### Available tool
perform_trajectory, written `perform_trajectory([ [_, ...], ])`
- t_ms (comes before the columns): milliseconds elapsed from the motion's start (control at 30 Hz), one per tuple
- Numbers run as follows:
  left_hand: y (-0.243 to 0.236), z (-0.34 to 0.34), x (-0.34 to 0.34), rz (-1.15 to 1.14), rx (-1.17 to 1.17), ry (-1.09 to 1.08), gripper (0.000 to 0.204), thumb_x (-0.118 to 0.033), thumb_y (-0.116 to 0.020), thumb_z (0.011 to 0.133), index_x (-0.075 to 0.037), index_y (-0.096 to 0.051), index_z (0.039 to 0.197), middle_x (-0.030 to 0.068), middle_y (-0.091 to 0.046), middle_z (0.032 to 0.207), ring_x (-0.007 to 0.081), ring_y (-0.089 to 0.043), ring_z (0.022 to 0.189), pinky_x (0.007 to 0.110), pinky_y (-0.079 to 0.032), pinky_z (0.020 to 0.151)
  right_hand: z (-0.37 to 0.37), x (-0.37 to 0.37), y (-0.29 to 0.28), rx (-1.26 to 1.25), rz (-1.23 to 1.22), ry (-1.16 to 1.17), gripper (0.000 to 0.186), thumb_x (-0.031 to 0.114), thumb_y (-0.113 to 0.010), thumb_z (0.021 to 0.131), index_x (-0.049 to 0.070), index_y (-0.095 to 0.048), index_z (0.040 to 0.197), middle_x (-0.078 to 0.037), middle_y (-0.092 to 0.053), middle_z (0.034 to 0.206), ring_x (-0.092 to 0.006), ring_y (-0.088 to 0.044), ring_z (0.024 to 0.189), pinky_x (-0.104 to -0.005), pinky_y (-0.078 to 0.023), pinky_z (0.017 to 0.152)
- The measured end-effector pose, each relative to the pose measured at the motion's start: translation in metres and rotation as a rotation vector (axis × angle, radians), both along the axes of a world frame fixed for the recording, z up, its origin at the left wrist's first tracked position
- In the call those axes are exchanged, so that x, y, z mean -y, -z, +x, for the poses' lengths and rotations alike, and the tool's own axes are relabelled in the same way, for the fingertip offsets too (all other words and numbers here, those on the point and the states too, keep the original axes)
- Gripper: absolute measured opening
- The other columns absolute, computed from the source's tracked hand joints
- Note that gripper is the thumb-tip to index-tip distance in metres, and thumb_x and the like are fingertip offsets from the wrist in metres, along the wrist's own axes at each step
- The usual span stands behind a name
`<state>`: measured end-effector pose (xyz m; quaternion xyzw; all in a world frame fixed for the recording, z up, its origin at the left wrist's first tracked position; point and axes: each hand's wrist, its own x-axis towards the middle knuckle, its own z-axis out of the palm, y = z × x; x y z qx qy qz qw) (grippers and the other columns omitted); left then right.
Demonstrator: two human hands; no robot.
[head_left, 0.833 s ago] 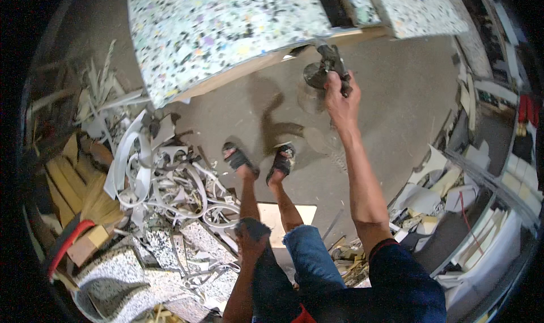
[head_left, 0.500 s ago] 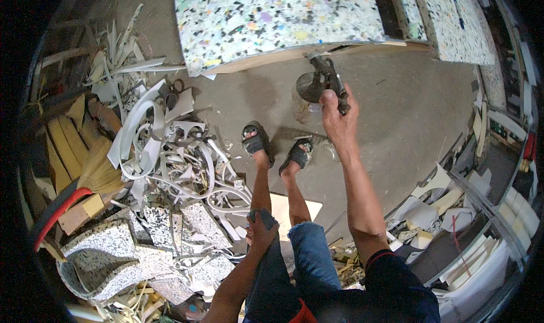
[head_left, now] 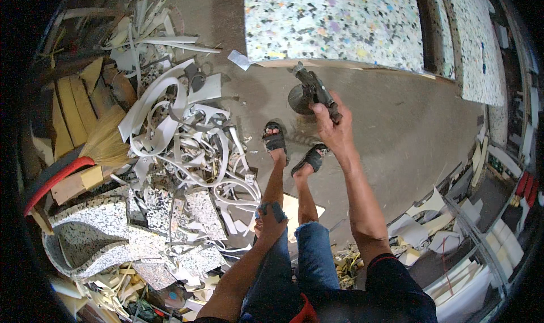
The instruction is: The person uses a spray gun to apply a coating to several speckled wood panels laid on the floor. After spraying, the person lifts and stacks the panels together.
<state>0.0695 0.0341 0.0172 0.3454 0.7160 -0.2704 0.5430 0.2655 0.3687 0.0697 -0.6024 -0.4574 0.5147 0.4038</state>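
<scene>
My right hand (head_left: 338, 131) is closed round the grip of a dark spray gun (head_left: 318, 93), with a round cup (head_left: 300, 100) below it. The gun is held above the floor, close to the near edge of a speckled foam slab (head_left: 334, 22). I cannot tell whether spray is coming out. My left hand (head_left: 272, 220) rests on my left knee, at the frayed hem of the jeans. It appears to hold nothing, though some of its fingers are partly hidden.
Curled white foam offcuts (head_left: 164, 124) pile up on the left, beside a straw broom (head_left: 107, 139) with a red handle. Speckled scraps (head_left: 102, 232) lie nearer. More speckled slabs (head_left: 473, 45) stand at the right. A metal rack (head_left: 476, 226) and foam scraps line the lower right.
The whole view has shifted, so the slab now appears farther right. My right hand and the spray gun have moved left along the slab's near edge. My left hand stays on the knee.
</scene>
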Motion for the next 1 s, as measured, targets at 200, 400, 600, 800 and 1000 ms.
perform_trajectory([
  [200, 0.011, -0.008, 0.001, 0.078, 0.007, 0.067, 0.098, -0.055, -0.074, 0.074, -0.013, -0.028, 0.15, 0.031, -0.028, 0.151, 0.053, -0.045, 0.128, 0.065, -0.041, 0.1, -0.01, -0.026, -0.011, 0.092, -0.016, -0.113, 0.042, 0.03, -0.07, 0.093, -0.005, -0.062, 0.114, -0.004, -0.058, 0.066, -0.0106, -0.046, 0.053, -0.0297, -0.041, 0.048],
  [400, 0.0, -0.009, -0.021, 0.184, -0.008, 0.182, 0.093, -0.054, -0.074, 0.075, -0.015, -0.033, 0.149, 0.0299, -0.032, 0.15, 0.0496, -0.046, 0.131, 0.061, -0.042, 0.103, -0.01, -0.05, -0.023, 0.097, -0.074, 0.028, 0.04, 0.035, -0.069, 0.094, -0.003, -0.061, 0.104, -0.002, -0.051, 0.065, -0.0084, -0.045, 0.059, -0.0281, -0.039, 0.051],
  [600, -0.003, -0.011, -0.057, 0.04, 0.0, 0.153, 0.093, -0.052, -0.075, 0.076, -0.013, -0.032, 0.149, 0.0291, -0.029, 0.152, 0.053, -0.045, 0.13, 0.062, -0.041, 0.104, -0.002, -0.038, -0.019, 0.21, 0.078, 0.35, 0.04, 0.033, -0.067, 0.096, -0.003, -0.06, 0.113, -0.004, -0.053, 0.069, -0.0104, -0.047, 0.062, -0.0289, -0.042, 0.055],
  [800, -0.007, -0.011, -0.081, 0.147, 0.024, 0.212, 0.086, -0.047, -0.075, 0.079, -0.011, -0.035, 0.146, 0.0262, -0.033, 0.148, 0.0523, -0.046, 0.129, 0.062, -0.043, 0.101, 0.027, -0.012, -0.023, 0.155, 0.109, 0.152, 0.043, 0.035, -0.067, 0.094, -0.002, -0.062, 0.116, -0.002, -0.057, 0.075, -0.0089, -0.049, 0.068, -0.0275, -0.044, 0.06],
  [1000, -0.01, -0.007, -0.108, 0.147, 0.04, 0.224, 0.085, -0.042, -0.075, 0.08, -0.013, -0.035, 0.149, 0.0266, -0.035, 0.147, 0.0514, -0.046, 0.129, 0.061, -0.042, 0.104, 0.058, 0.01, -0.031, 0.047, -0.099, 0.267, 0.034, 0.029, -0.067, 0.094, -0.001, -0.063, 0.112, -0.001, -0.057, 0.077, -0.0096, -0.05, 0.07, -0.0277, -0.045, 0.061],
])
